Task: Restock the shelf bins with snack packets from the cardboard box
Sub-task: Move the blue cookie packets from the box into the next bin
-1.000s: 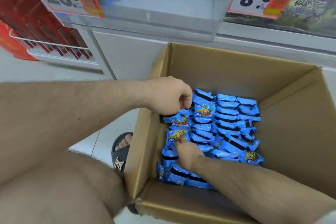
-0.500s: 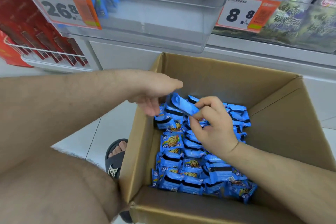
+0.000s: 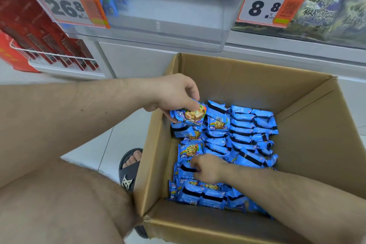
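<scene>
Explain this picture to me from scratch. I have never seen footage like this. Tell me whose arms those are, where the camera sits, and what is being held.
There is no machine here: a person wears one camera on the head, looking down at their own hands. An open cardboard box stands on the floor, full of blue snack packets. The left hand holds some packets just above the pile. The right hand reaches low into the box, fingers curled on another packet. Above is a clear shelf bin that is only partly stocked, with price tags on the bin fronts.
</scene>
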{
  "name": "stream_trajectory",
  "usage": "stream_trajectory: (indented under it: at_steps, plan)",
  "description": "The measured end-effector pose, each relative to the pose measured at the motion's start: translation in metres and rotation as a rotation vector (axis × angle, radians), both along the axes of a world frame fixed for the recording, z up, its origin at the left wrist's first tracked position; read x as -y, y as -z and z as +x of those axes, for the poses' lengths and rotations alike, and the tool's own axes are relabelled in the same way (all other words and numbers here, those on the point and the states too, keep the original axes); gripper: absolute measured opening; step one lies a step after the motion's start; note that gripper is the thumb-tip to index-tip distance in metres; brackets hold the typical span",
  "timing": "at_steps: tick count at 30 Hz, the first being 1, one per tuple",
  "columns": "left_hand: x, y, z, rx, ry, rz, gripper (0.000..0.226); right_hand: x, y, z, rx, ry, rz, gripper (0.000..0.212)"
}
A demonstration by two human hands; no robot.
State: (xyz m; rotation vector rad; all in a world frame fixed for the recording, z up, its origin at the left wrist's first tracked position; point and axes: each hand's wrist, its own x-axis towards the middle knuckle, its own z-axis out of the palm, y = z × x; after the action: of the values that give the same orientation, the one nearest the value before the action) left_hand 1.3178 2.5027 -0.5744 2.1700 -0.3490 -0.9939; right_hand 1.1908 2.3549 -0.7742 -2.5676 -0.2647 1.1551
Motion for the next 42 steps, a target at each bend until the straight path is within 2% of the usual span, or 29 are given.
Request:
stream_trajectory:
  at_steps: [2, 4, 5, 7, 8, 9, 11, 14, 16, 17, 18, 20, 22, 23, 25, 30, 32, 34, 36, 38, 40, 42]
  plan:
    - [0.001, 0.003, -0.001, 0.048, 0.052, 0.02, 0.011, -0.01, 0.016, -0.005, -0.232, -0.081, -0.108, 0.064]
    - [0.0, 0.005, -0.001, 0.073, 0.083, 0.033, 0.012, -0.021, 0.026, -0.014, -0.275, -0.176, -0.178, 0.072]
    - [-0.001, 0.006, -0.001, 0.078, 0.093, 0.034, 0.012, -0.025, 0.028, -0.017, -0.242, -0.228, -0.2, 0.063]
    - [-0.002, 0.007, 0.0, 0.072, 0.103, 0.021, 0.011, -0.03, 0.026, -0.019, -0.159, -0.275, -0.198, 0.029]
    - [-0.003, 0.007, 0.001, 0.062, 0.101, 0.009, 0.01, -0.029, 0.022, -0.017, -0.13, -0.252, -0.191, 0.017]
    - [-0.004, 0.008, 0.002, 0.052, 0.098, -0.003, 0.009, -0.027, 0.017, -0.013, -0.11, -0.198, -0.186, 0.013]
    - [-0.006, 0.007, 0.004, 0.035, 0.097, -0.03, 0.007, -0.018, 0.004, -0.001, -0.046, 0.022, -0.134, 0.02]
    - [-0.009, 0.002, 0.006, 0.022, 0.114, -0.069, 0.007, 0.001, -0.023, 0.017, 0.138, 0.518, 0.105, 0.025]
    - [-0.012, -0.001, 0.007, 0.028, 0.117, -0.091, 0.01, 0.015, -0.05, 0.026, 0.244, 0.767, 0.235, 0.031]
    - [-0.013, -0.003, 0.009, 0.04, 0.114, -0.109, 0.012, 0.019, -0.067, 0.03, 0.262, 0.879, 0.304, 0.027]
    - [-0.015, -0.004, 0.01, 0.055, 0.109, -0.129, 0.014, 0.023, -0.08, 0.032, 0.246, 1.003, 0.388, 0.02]
    - [-0.019, -0.008, 0.012, 0.077, 0.099, -0.16, 0.019, 0.027, -0.104, 0.034, 0.103, 1.245, 0.568, 0.025]
    - [-0.025, -0.012, 0.013, 0.086, 0.078, -0.17, 0.024, 0.025, -0.127, 0.034, 0.097, 1.318, 0.702, 0.019]
    - [-0.028, -0.015, 0.013, 0.093, 0.063, -0.174, 0.025, 0.023, -0.137, 0.033, 0.171, 1.292, 0.73, 0.016]
    - [-0.034, -0.021, 0.015, 0.116, 0.04, -0.186, 0.023, 0.017, -0.154, 0.029, 0.469, 1.143, 0.711, 0.021]
    - [-0.049, -0.046, 0.009, 0.037, 0.066, -0.241, 0.021, -0.003, -0.203, 0.025, 1.218, 0.549, 0.512, 0.042]
    - [-0.057, -0.058, 0.004, -0.03, 0.11, -0.309, 0.024, -0.007, -0.213, 0.034, 1.395, 0.348, 0.415, 0.04]
    - [-0.061, -0.067, -0.001, -0.071, 0.131, -0.376, 0.033, -0.015, -0.22, 0.042, 1.458, 0.245, 0.379, 0.04]
    - [-0.062, -0.072, -0.001, -0.014, 0.087, -0.416, 0.039, -0.025, -0.229, 0.05, 1.452, 0.158, 0.397, 0.031]
    - [-0.066, -0.078, 0.001, 0.089, 0.011, -0.439, 0.03, -0.035, -0.242, 0.059, 1.364, 0.068, 0.458, 0.028]
    - [-0.077, -0.084, 0.007, 0.156, -0.056, -0.458, 0.02, -0.044, -0.257, 0.069, 1.243, 0.032, 0.557, 0.035]
    - [-0.088, -0.088, 0.01, 0.189, -0.091, -0.474, 0.017, -0.049, -0.269, 0.077, 1.15, 0.084, 0.605, 0.046]
